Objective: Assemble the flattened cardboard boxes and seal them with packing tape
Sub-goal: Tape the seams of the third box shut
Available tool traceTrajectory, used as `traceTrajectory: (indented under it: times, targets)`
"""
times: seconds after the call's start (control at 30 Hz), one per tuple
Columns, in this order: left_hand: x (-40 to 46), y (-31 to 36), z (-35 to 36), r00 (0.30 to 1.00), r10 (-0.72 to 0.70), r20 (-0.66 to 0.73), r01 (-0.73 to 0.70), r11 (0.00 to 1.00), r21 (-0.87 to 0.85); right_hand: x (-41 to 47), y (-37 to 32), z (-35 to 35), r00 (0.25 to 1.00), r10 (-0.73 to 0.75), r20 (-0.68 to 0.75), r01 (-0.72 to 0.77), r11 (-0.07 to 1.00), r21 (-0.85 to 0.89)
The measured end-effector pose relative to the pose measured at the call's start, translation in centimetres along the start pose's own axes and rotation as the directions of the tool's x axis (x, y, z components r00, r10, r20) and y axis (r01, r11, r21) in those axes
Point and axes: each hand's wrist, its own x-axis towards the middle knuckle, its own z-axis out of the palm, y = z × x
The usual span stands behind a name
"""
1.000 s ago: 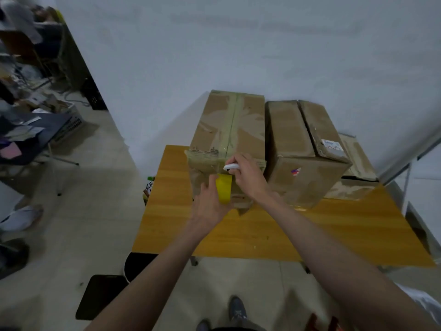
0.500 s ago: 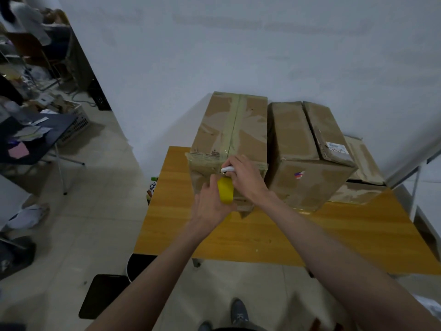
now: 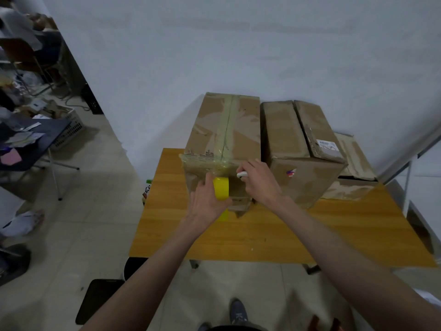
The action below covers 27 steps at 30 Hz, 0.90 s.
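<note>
A tall cardboard box (image 3: 222,130) stands on the wooden table (image 3: 262,235), its top seam covered by a strip of tape. Against its near face my left hand (image 3: 206,201) grips a yellow roll of packing tape (image 3: 221,188). My right hand (image 3: 260,182) holds a small white tool (image 3: 241,174) at the box's near top edge, just right of the roll. A second assembled box (image 3: 300,149) stands beside the first on the right, its top flaps shut along an untaped seam.
Flattened cardboard (image 3: 353,163) lies behind the second box at the table's right. A white wall rises behind the table. A black stool (image 3: 133,266) and a dark mat (image 3: 100,299) sit on the floor at the near left. A cluttered dark desk (image 3: 28,144) stands far left.
The roll in my left hand has dropped a little down the box's near face, and my right hand with the white tool has shifted slightly right along the edge.
</note>
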Motion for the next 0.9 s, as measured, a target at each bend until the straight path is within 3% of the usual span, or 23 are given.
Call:
traceTrajectory:
  times: [0.17, 0.27, 0.37, 0.53, 0.67, 0.9]
  targets:
    - [0.4, -0.5, 0.0, 1.000, 0.003, -0.023, -0.003, 1.000, 0.006, -4.9, 1.8, 2.3, 0.992, 0.059, -0.112, -0.059, 0.998, 0.006]
    - [0.7, -0.7, 0.0, 1.000, 0.005, -0.030, -0.005, 1.000, 0.010, -8.1, 3.5, 5.4, 0.957, 0.287, 0.046, -0.290, 0.940, 0.181]
    - [0.6, -0.4, 0.1, 0.999, -0.001, -0.048, 0.002, 1.000, 0.026, -10.5, 6.1, 8.3, 0.850, 0.479, 0.220, -0.524, 0.811, 0.259]
    - [0.2, 0.1, 0.6, 0.998, -0.005, -0.069, 0.006, 1.000, 0.014, -13.2, 8.9, 12.9, 0.682, 0.602, 0.416, -0.712, 0.677, 0.188]
    - [0.0, 0.4, 0.8, 0.996, -0.029, -0.082, 0.029, 1.000, -0.002, -14.4, 10.1, 15.4, 0.495, 0.735, 0.464, -0.863, 0.480, 0.161]
    - [-0.2, 0.2, 1.1, 0.991, -0.007, -0.134, 0.008, 1.000, 0.005, -15.2, 12.0, 17.8, 0.308, 0.812, 0.496, -0.952, 0.265, 0.156]
